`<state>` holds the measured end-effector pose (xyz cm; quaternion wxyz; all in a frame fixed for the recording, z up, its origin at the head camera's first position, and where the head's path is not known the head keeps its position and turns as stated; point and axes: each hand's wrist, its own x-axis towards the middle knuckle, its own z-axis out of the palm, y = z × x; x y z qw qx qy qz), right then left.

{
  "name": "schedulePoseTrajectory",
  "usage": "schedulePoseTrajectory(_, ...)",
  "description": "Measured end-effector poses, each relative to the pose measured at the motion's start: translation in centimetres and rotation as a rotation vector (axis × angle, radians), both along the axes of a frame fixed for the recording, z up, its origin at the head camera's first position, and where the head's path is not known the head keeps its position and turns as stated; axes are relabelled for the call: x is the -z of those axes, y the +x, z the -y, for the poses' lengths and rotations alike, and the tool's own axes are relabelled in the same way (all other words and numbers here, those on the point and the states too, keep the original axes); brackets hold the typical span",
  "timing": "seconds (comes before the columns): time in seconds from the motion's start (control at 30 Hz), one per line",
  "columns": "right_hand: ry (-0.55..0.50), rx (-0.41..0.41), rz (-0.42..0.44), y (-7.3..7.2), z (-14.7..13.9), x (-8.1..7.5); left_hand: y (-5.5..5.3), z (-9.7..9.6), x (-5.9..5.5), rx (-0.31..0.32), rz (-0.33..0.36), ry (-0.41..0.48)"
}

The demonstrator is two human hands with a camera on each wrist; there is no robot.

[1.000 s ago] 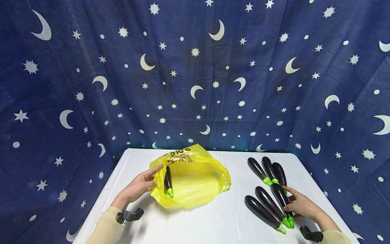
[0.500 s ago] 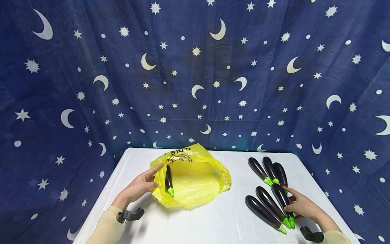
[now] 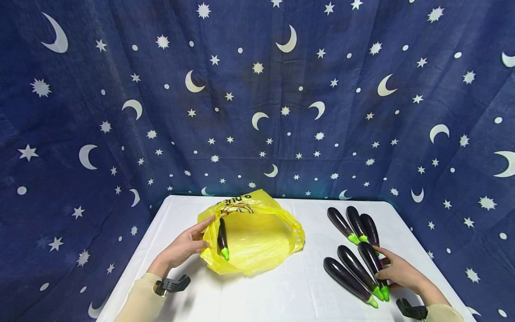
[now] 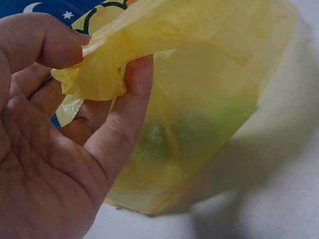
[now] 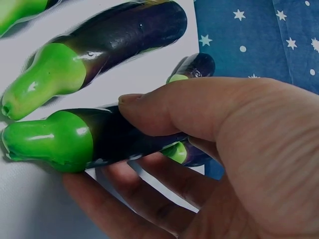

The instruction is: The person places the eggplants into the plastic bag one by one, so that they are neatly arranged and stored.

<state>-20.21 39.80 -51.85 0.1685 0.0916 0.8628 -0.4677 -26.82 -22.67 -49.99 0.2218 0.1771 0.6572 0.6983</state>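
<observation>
A yellow plastic bag lies with its mouth toward me on the white table. My left hand pinches its left edge; in the left wrist view, the thumb and fingers hold a crumpled fold of the bag. Inside, against the left wall, rests one dark eggplant with a green stem end. At the right, my right hand grips another eggplant, thumb on top and fingers beneath it. The right wrist view shows this eggplant close to the tabletop, its green cap pointing away from the palm.
Two eggplants lie just left of the gripped one, the outer eggplant nearest the bag. Behind them is a group of three, including the leftmost eggplant. A blue curtain with moons and stars rises behind the white table.
</observation>
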Motion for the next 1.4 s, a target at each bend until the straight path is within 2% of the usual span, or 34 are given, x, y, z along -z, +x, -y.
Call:
schedulePoseTrajectory(0.2,0.000,0.002,-0.011,0.0,-0.1,0.1,-0.2,-0.2,0.0,0.014,-0.005,0.016)
schedulePoseTrajectory(0.43,-0.016,-0.004,-0.050,0.0,-0.3,0.0,-0.2,-0.4,-0.1,0.010,-0.007,-0.005)
schedulePoseTrajectory(0.63,0.002,-0.020,-0.106,-0.1,0.0,-0.9,-0.3,-0.4,-0.1,0.014,-0.016,-0.008)
schedulePoseTrajectory(0.77,0.051,-0.014,-0.123,-0.2,0.4,-1.6,-0.3,-0.2,-0.1,0.013,-0.018,-0.019)
schedulePoseTrajectory(0.9,0.081,-0.028,-0.167,-0.3,0.8,-2.5,-0.5,0.0,0.0,0.027,-0.045,-0.011)
schedulePoseTrajectory(1.0,0.050,-0.044,-0.201,-0.5,1.1,-3.3,-0.7,-0.1,0.0,0.030,-0.050,-0.005)
schedulePoseTrajectory(1.13,-0.009,-0.064,-0.223,-0.8,1.5,-4.2,-0.5,-0.2,-0.1,0.006,-0.018,-0.022)
schedulePoseTrajectory(1.27,-0.064,-0.075,-0.226,-1.1,2.1,-4.7,-0.2,-0.2,-0.1,-0.013,-0.001,-0.025)
schedulePoseTrajectory(1.4,-0.109,-0.084,-0.222,-1.4,2.9,-5.1,-0.2,-0.2,-0.1,-0.003,-0.008,-0.021)
